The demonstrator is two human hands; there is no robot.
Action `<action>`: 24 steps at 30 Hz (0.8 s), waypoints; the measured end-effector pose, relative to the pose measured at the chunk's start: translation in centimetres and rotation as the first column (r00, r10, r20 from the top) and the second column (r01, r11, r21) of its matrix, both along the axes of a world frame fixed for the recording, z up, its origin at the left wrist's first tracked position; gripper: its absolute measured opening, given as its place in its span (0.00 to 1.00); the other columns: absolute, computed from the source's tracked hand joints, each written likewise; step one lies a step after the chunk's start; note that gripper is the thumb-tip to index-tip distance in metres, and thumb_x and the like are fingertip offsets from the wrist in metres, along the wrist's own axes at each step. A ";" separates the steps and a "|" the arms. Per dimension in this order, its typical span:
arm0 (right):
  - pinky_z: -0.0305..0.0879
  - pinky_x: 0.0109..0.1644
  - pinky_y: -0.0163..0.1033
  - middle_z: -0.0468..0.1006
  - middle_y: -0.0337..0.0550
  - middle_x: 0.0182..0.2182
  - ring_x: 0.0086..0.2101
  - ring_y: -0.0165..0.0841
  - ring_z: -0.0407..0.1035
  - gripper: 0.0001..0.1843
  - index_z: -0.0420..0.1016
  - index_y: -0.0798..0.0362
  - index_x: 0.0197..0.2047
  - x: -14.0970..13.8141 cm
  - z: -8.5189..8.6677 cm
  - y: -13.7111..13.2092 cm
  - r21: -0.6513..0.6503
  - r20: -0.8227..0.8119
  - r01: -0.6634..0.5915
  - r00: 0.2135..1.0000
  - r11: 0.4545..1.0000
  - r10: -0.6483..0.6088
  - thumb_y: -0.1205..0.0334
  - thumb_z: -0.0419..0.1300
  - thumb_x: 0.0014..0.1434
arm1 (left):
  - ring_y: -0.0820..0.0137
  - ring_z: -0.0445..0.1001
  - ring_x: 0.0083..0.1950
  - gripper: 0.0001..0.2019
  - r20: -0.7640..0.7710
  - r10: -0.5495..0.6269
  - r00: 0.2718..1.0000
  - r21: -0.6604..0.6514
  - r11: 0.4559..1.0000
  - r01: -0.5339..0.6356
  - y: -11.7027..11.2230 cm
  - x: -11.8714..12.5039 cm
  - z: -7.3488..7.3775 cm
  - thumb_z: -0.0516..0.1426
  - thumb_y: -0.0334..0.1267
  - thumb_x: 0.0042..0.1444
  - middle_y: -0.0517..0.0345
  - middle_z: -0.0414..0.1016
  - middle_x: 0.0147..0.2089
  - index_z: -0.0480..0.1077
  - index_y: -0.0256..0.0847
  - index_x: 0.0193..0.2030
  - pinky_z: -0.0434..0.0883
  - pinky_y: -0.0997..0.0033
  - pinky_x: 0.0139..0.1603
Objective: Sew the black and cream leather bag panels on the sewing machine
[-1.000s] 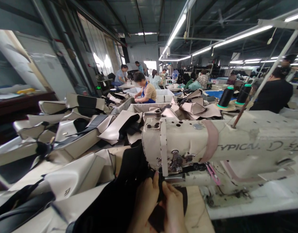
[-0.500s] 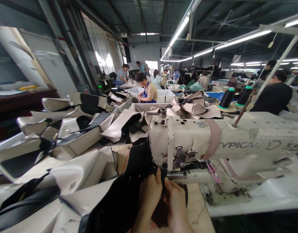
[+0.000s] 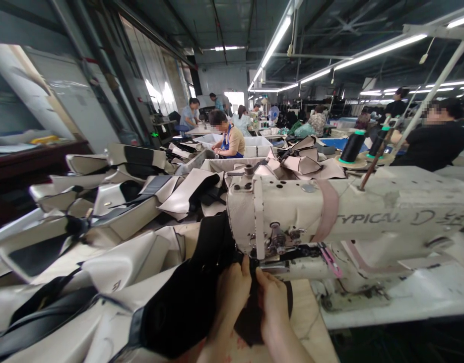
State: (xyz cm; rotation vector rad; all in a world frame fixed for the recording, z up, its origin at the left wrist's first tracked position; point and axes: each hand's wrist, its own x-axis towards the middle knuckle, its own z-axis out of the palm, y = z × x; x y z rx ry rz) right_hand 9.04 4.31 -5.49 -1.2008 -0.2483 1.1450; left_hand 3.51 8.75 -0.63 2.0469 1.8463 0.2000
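Black fabric [image 3: 179, 307] has edged forward, pinched by left hand [image 3: 234, 290] and right hand [image 3: 274, 302] above wooden tabletop [image 3: 311, 317]; workshop bin [image 3: 232, 164] apparently holds beige pieces [image 3: 297, 168].

A black fabric piece [image 3: 179, 307] is held by the left hand [image 3: 234, 290] and the right hand [image 3: 272, 300], close to the needle end of a sewing machine [image 3: 288, 206] marked "TYPICAL"; the spot under the needle is too dark to be made out with certainty. A pale wooden board [image 3: 309, 317] is partly covered by the right forearm. Behind the machine, black thread spools [image 3: 351, 148] are stood upright. To the left, beige-and-black pieces [image 3: 122, 257] are heaped. Beyond, a co-worker [image 3: 236, 141] in a blue apron is seen.
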 end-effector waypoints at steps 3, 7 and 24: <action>0.41 0.16 0.30 0.53 0.30 0.11 0.14 0.22 0.46 0.22 0.64 0.55 0.18 1.6 0.4 -0.8 0.022 0.110 -0.102 0.989 0.995 0.099 0.44 0.62 0.43 | 0.63 0.77 0.37 0.25 0.000 0.001 1.000 -0.011 1.000 -0.001 0.0 0.0 0.2 0.40 0.43 0.60 0.44 0.78 0.32 0.75 0.35 0.30 0.66 0.71 0.37; 0.62 0.35 0.35 0.73 0.42 0.25 0.27 0.30 0.66 0.14 0.74 0.55 0.29 11.1 1.6 -6.3 0.154 0.851 0.002 0.507 0.988 -0.134 0.52 0.58 0.54 | 0.63 0.76 0.38 0.25 0.003 -0.009 1.000 -0.014 1.000 0.009 -0.1 -0.1 0.4 0.40 0.43 0.61 0.43 0.78 0.34 0.74 0.35 0.30 0.65 0.72 0.37; 0.54 0.57 0.52 0.65 0.55 0.53 0.53 0.49 0.59 0.31 0.60 0.62 0.58 28.3 -2.3 -15.5 0.303 0.850 0.264 -0.509 0.916 -0.134 0.47 0.46 0.60 | 0.65 0.76 0.40 0.21 0.017 -0.023 1.000 -0.043 0.999 0.023 0.4 -0.1 0.2 0.42 0.39 0.61 0.44 0.78 0.36 0.75 0.34 0.34 0.64 0.73 0.38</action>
